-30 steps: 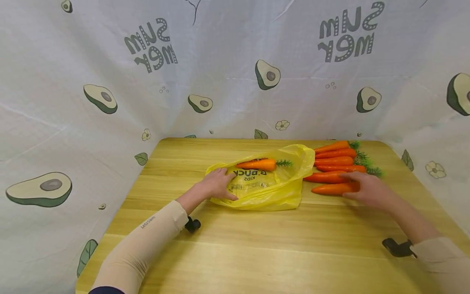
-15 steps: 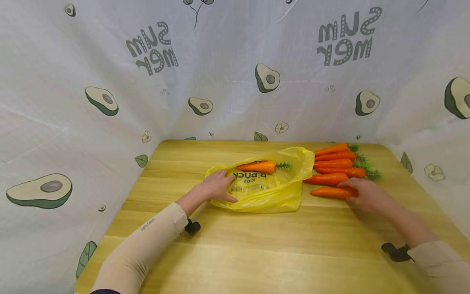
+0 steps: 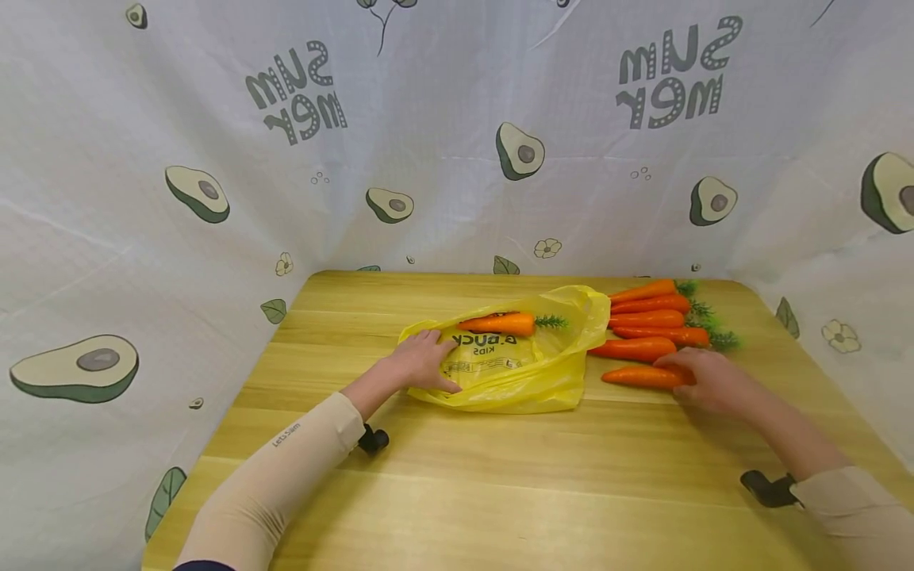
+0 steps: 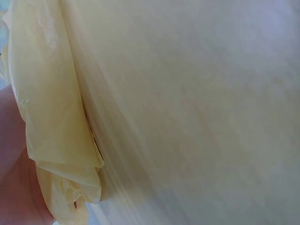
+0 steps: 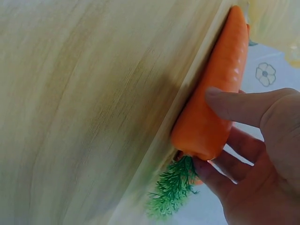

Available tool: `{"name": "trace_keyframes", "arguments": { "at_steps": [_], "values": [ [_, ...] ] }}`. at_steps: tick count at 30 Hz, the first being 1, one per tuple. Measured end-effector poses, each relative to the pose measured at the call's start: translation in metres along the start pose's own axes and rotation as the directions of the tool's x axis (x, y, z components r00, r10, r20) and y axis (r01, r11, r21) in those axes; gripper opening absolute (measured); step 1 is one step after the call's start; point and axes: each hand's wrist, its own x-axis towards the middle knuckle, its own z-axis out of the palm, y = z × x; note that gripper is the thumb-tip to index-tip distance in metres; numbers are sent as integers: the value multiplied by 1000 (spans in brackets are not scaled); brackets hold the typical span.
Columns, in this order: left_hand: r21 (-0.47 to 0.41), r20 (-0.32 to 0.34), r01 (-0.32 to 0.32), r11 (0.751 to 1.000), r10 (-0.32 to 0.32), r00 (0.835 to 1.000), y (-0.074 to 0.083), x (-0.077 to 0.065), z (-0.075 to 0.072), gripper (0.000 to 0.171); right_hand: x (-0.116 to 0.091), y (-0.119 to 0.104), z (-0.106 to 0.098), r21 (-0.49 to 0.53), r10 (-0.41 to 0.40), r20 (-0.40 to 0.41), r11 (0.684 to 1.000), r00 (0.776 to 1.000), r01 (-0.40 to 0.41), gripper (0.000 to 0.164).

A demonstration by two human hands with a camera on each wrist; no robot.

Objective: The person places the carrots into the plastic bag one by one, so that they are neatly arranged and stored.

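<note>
My left hand (image 3: 423, 362) reaches over the left side of a yellow plastic bag (image 3: 557, 392), thumb and fingers spread apart against its inner face. In the left wrist view a fold of the yellow bag (image 4: 51, 108) hangs beside that hand. One carrot (image 3: 510, 323) with a green top lies on the printed part of the bag. My right hand (image 3: 717, 381) grips the nearest carrot (image 3: 639, 377) of the group by its thick end. The right wrist view shows the thumb on one side of this carrot (image 5: 218, 84) and fingers on the other, with the green top hanging below.
Several more carrots (image 3: 650, 318) lie side by side at the back right, some tips hidden behind the bag. The wooden table (image 3: 500, 484) extends toward the front. A white cloth (image 3: 435, 119) printed with avocados closes off the back and sides.
My right hand has closed on the nearest carrot and shifted it slightly to the left. The left hand and the bag stay in place.
</note>
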Motion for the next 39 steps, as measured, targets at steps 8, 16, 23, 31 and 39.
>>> {"name": "trace_keyframes", "arguments": {
  "at_steps": [8, 16, 23, 31, 39],
  "values": [
    [-1, 4, 2, 1000, -2, 1000, 1, -1, -1, 93, -1, -1, -1, -13, -15, 19, 1000, 1000, 16, 40],
    [12, 0, -1, 1000, 1, 1000, 0, 1, 0, 92, -2, -3, -4, 17, -14, 28, 1000, 1000, 13, 40],
    [6, 1, -1, 1000, 1, 1000, -1, 1, 1, 92, -4, -4, -9, 7, -12, 34, 1000, 999, 11, 43],
    [11, 1, 1, 1000, -1, 1000, 1, 0, -1, 92, -5, -9, -17, -15, -40, 7, 999, 999, 40, 45],
    [4, -3, 0, 1000, 0, 1000, 1, -1, -1, 91, -6, -21, -26, -16, -72, -20, 997, 997, 72, 41]
  ]
}}
